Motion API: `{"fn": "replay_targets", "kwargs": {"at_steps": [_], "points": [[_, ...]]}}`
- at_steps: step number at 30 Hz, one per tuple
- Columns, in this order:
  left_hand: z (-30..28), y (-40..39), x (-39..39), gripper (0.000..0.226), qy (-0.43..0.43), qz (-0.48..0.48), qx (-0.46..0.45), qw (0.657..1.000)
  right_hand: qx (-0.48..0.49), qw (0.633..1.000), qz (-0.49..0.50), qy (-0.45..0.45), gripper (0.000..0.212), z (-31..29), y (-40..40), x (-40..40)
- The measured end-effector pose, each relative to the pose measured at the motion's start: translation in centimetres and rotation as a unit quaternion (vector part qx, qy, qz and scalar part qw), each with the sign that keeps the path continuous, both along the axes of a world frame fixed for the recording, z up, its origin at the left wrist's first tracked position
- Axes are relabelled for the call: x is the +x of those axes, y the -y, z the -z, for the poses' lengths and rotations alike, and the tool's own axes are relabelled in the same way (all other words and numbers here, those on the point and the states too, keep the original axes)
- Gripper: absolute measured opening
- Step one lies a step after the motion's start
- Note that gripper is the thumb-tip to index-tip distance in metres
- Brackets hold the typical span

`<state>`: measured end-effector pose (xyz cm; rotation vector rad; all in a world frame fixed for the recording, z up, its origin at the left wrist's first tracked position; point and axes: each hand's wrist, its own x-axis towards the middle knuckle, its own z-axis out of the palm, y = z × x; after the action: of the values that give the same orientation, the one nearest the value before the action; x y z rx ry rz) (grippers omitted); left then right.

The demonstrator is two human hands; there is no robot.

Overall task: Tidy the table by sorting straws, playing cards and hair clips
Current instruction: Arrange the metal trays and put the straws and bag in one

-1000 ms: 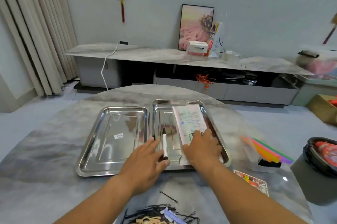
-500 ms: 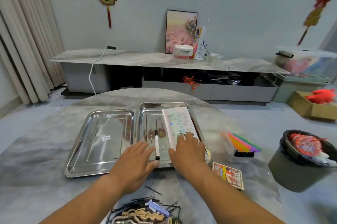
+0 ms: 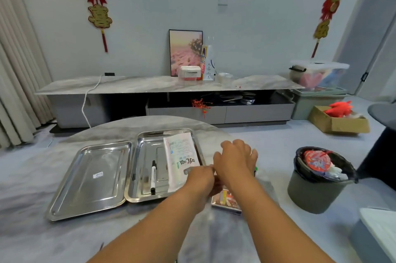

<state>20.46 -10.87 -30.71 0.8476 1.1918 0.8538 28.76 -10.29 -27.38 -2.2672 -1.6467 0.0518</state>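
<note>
My right hand (image 3: pixel 235 160) reaches right of the trays toward the straws it hides, my left hand (image 3: pixel 200 179) nears the playing cards (image 3: pixel 227 199); whether either's fingers grip anything, I cannot tell.

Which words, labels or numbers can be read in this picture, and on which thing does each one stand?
"Panasonic": on the small white and pink box on the long cabinet.
Large Chinese characters on the white packet in the right tray: blurred, not readable.
Sticker in the left tray: too small to read.
Marker pen label: too small.
Gold characters on the red wall hanging: blurred.
Card box print: blurred.
</note>
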Motion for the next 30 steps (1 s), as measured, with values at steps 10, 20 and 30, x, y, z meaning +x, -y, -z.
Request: {"fn": "replay_targets", "kwargs": {"at_steps": [10, 20, 30], "points": [[0.0, -2.4, 5.1, 0.049, 0.060, -0.012, -0.134, 0.989, -0.142, 0.989, 0.016, -0.045, 0.036, 1.5, -0.9, 4.1], [-1.0, -2.3, 5.2, 0.033, 0.074, -0.031, -0.077, 0.994, 0.037, 0.961, 0.040, -0.270, 0.028, 1.7, 0.3, 3.0], [-3.0, -2.4, 0.9, 0.041, 0.198, -0.055, -0.079, 0.975, 0.139, 0.920, -0.080, -0.358, 0.024, 1.3, 1.8, -1.9]]}}
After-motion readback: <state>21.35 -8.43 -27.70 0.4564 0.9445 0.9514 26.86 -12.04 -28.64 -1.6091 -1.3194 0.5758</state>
